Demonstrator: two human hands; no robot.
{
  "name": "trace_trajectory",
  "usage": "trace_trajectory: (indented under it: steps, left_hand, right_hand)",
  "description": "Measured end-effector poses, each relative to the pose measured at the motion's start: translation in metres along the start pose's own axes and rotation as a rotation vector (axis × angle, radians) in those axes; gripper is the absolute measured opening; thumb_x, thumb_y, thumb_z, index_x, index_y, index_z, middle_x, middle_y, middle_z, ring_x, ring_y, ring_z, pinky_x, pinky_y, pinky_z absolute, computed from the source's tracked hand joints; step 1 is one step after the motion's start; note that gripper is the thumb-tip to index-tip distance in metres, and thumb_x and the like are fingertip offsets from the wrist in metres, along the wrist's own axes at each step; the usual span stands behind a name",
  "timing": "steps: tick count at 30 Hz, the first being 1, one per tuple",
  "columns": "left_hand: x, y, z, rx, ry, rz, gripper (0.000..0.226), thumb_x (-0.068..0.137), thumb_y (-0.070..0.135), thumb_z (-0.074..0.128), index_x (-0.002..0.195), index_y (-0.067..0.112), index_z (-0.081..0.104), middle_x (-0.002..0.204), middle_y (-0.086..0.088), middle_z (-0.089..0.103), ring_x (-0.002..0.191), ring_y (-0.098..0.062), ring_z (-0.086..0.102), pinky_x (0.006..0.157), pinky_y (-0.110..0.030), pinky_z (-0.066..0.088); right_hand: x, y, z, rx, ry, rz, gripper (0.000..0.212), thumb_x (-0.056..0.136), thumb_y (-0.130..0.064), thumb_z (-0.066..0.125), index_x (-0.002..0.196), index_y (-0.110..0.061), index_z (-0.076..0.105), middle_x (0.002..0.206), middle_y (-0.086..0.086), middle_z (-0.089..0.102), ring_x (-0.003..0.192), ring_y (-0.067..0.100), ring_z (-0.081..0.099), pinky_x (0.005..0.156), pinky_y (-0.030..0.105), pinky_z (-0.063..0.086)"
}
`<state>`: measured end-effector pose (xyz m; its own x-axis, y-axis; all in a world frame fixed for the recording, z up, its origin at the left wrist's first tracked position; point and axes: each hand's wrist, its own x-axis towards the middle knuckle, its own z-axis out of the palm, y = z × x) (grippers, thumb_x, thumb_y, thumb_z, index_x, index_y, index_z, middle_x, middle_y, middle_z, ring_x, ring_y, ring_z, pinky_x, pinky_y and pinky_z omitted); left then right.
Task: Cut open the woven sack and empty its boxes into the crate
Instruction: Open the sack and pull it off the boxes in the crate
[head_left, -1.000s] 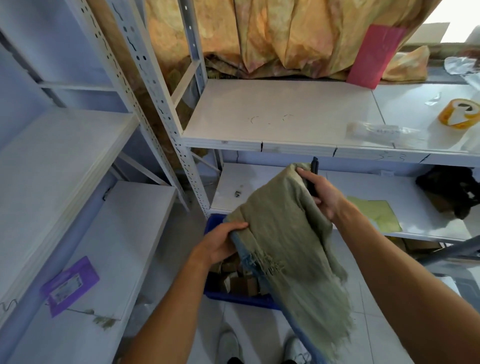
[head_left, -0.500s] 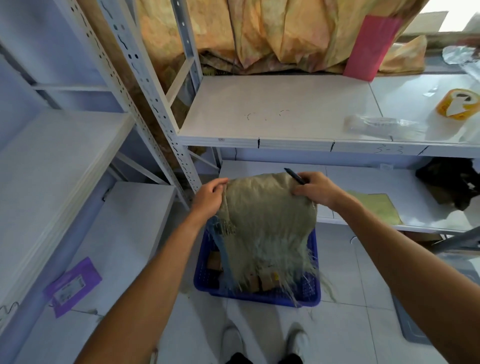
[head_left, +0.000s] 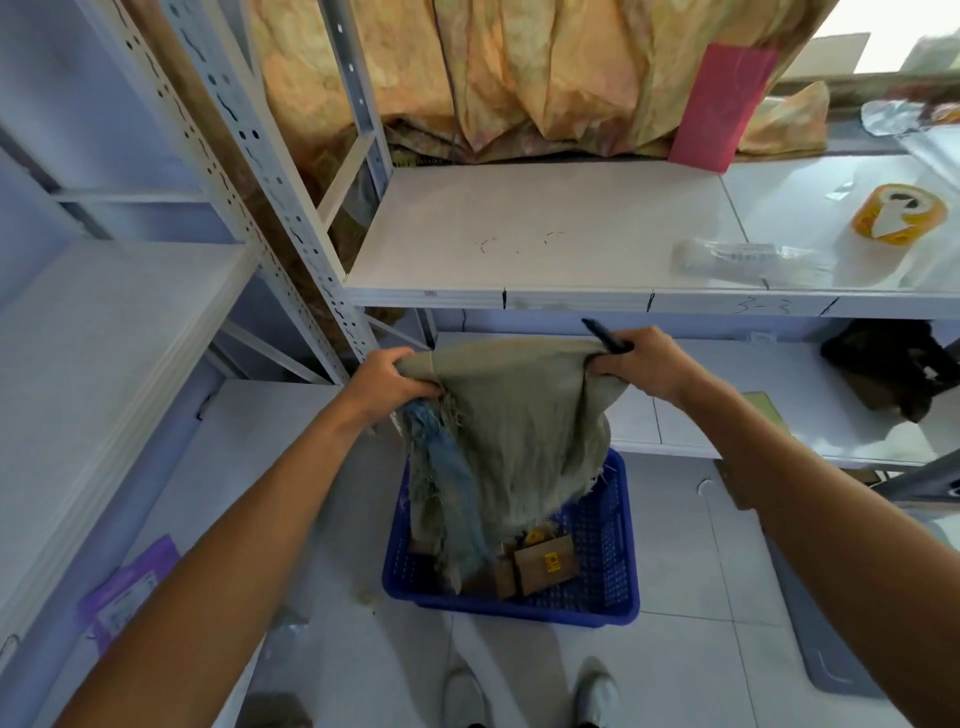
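A storeroom around me, slotted metal shelving (head_left: 291, 228), bare white shelf boards (head_left: 530, 234), tape roll (head_left: 898, 214), tiled floor (head_left: 691, 649), my blue crate (head_left: 613, 551)

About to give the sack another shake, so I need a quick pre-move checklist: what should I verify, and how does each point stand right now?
1. Olive woven sack held at both top corners: ok; left hand and right hand each have a grip.
2. Open frayed end hangs over the blue plastic crate: ok.
3. Brown cardboard boxes landing inside the crate: ok.
4. Sack fully empty: cannot tell; its inside is hidden.
5. Black cutter pinched in the right hand against the sack: not ok; blade state cannot be told.
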<state>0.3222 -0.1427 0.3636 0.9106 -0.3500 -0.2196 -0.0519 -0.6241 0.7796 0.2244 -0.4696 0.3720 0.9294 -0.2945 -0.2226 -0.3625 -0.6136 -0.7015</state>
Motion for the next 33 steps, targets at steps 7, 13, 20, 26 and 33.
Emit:
trace_trajectory:
  steps: [7, 13, 20, 26, 33]
  left_hand:
    - [0.002, 0.016, 0.026, 0.132, 0.415, -0.032, 0.025, 0.080, 0.029, 0.082, 0.084, 0.012, 0.064, 0.077, -0.004, 0.065, 0.068, -0.022, 0.060, 0.054, -0.029, 0.041]
    - [-0.008, 0.049, 0.069, 0.219, 0.492, 0.088, 0.017, 0.090, 0.025, 0.070, 0.089, 0.011, 0.060, 0.073, -0.005, 0.060, 0.063, -0.027, 0.055, 0.049, -0.032, 0.033]
    - [-0.013, 0.055, 0.074, -0.581, -0.036, -0.048, 0.050, 0.096, 0.055, 0.056, 0.129, 0.019, 0.064, 0.121, -0.007, 0.071, 0.110, -0.025, 0.069, 0.089, -0.038, 0.058]
    - [-0.017, 0.032, 0.070, -0.452, 0.053, 0.028, 0.063, 0.084, 0.019, 0.084, 0.137, 0.018, 0.049, 0.122, 0.005, 0.065, 0.110, -0.011, 0.065, 0.085, -0.024, 0.057]
    - [-0.010, 0.024, 0.062, -0.862, 0.082, -0.213, 0.026, 0.096, 0.008, 0.061, 0.122, 0.008, 0.064, 0.105, -0.012, 0.072, 0.095, -0.028, 0.071, 0.077, -0.037, 0.058]
  right_hand:
    - [-0.003, -0.016, 0.012, 0.212, 0.083, 0.093, 0.033, 0.082, -0.030, 0.072, 0.079, 0.003, 0.070, 0.065, 0.008, 0.057, 0.059, 0.021, 0.051, 0.056, 0.030, 0.040]
    - [-0.016, -0.061, 0.047, 0.394, 0.099, 0.065, 0.037, 0.083, -0.031, 0.069, 0.056, -0.013, 0.052, 0.050, 0.000, 0.044, 0.048, 0.018, 0.040, 0.051, 0.031, 0.032]
    - [-0.023, -0.095, 0.048, 0.311, 0.003, -0.104, 0.034, 0.089, -0.040, 0.067, 0.065, -0.016, 0.062, 0.058, -0.001, 0.057, 0.051, 0.014, 0.049, 0.051, 0.027, 0.037]
    - [-0.039, -0.081, 0.040, 0.544, -0.236, -0.118, 0.034, 0.088, -0.007, 0.058, 0.062, -0.024, 0.069, 0.059, -0.001, 0.061, 0.048, 0.013, 0.050, 0.049, 0.028, 0.039]
    - [-0.035, -0.036, 0.063, 0.090, 0.018, -0.043, 0.078, 0.083, -0.050, 0.073, 0.148, -0.020, 0.041, 0.139, 0.002, 0.058, 0.122, 0.024, 0.058, 0.100, 0.044, 0.049]
